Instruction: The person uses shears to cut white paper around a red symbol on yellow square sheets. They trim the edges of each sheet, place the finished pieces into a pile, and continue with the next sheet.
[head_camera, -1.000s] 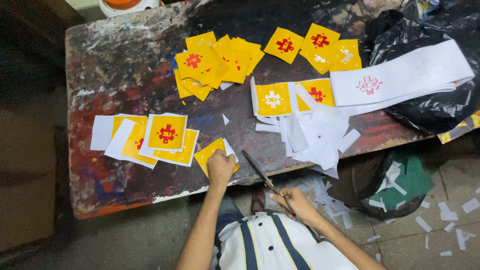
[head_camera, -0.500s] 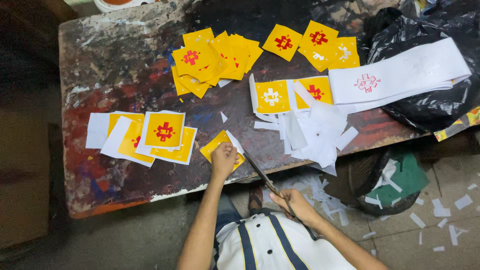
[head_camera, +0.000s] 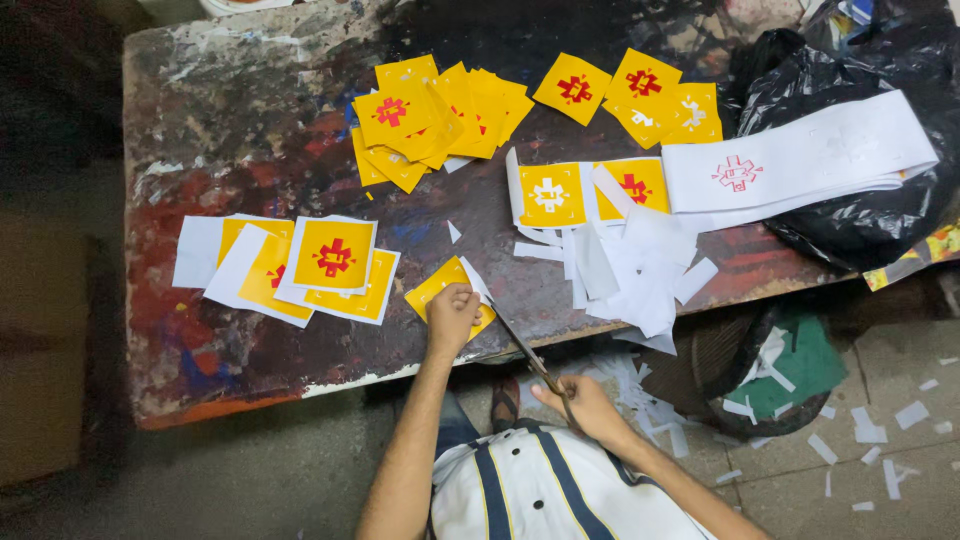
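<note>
My left hand (head_camera: 452, 314) grips a yellow square paper (head_camera: 436, 287) with a white edge at the table's near edge. My right hand (head_camera: 584, 406) holds scissors (head_camera: 518, 343), whose blades reach up to the paper's right side. To the left lies a stack of yellow squares with white borders and red emblems (head_camera: 325, 262). A heap of trimmed yellow squares (head_camera: 440, 112) sits further back. White offcuts (head_camera: 640, 262) are piled to the right of the paper.
The paint-stained table (head_camera: 220, 130) carries more yellow squares (head_camera: 640, 90) at the back right, a folded white paper strip (head_camera: 800, 160) and a black plastic bag (head_camera: 860, 60). White scraps litter the floor (head_camera: 880, 440) beside a dark bag with green material (head_camera: 790, 370).
The view has shifted slightly. My left hand has kept hold of the yellow paper, and the scissors have stayed against its right edge.
</note>
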